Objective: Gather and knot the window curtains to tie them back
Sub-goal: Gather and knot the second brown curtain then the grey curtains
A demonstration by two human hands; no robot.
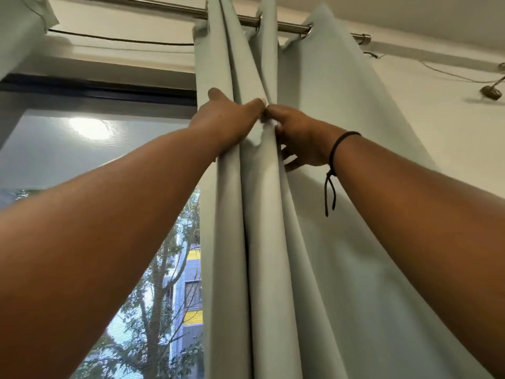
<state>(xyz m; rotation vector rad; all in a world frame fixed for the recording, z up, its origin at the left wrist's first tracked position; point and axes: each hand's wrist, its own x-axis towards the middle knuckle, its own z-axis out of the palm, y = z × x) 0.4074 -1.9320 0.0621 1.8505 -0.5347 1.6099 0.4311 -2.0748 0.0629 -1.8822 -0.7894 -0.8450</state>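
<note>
My grip is closed on the curtain (262,214): my left hand (229,119) wraps its bunched folds from the window side and my right hand (300,135) pinches them opposite, high under the rod (273,21). The cloth looks soft, light and limp, so I would judge a lower hold better for knotting.

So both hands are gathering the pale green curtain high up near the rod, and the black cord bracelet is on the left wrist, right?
Not quite. The black cord bracelet is on the right wrist, not the left, as the head view shows. The rest holds: the left hand and right hand both grip the pale green curtain high up, below the rod.
</note>
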